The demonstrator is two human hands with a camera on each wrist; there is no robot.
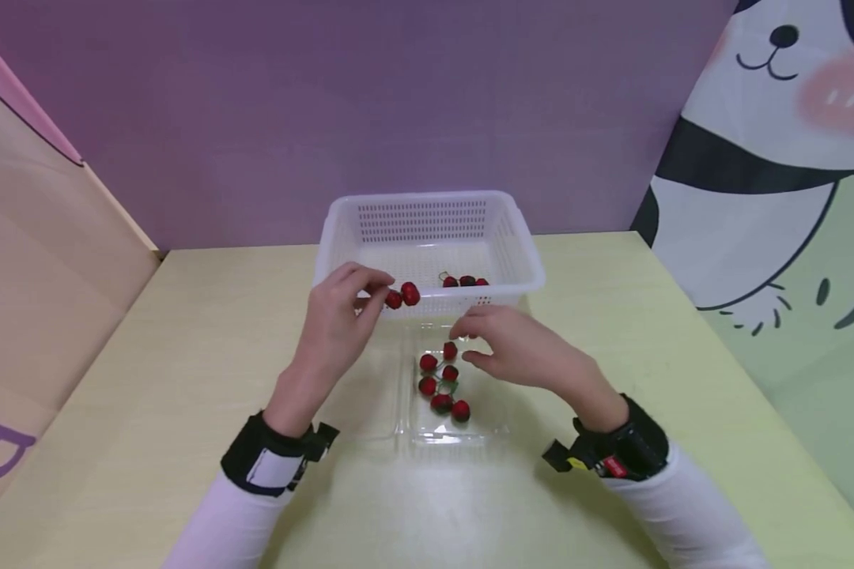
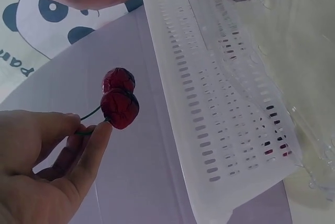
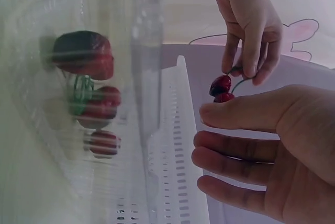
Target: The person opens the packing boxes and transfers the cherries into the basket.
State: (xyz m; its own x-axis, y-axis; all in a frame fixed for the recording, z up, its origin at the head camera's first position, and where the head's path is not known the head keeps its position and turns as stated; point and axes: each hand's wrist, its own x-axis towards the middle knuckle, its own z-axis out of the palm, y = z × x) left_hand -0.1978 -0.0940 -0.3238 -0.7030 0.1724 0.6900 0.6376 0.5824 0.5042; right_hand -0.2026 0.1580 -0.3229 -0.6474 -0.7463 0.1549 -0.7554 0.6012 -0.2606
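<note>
Between thumb and fingertips my left hand (image 1: 338, 316) pinches the green stems of a pair of red cherries (image 2: 120, 103), held up over the near rim of the white basket (image 1: 430, 207). My right hand (image 1: 523, 348) hovers above the clear plastic box (image 1: 437, 437), its fingers loosely bent with nothing between them. Several red cherries (image 1: 441, 404) with green stems lie in the right half of that box. Inside the basket a few more cherries (image 1: 467, 281) rest near its front wall.
The basket stands at the back of the pale wooden table (image 1: 185, 356), against a purple panel (image 1: 427, 103). The open clear box sits directly in front of it. Printed panels with a panda picture (image 1: 776, 103) flank the table.
</note>
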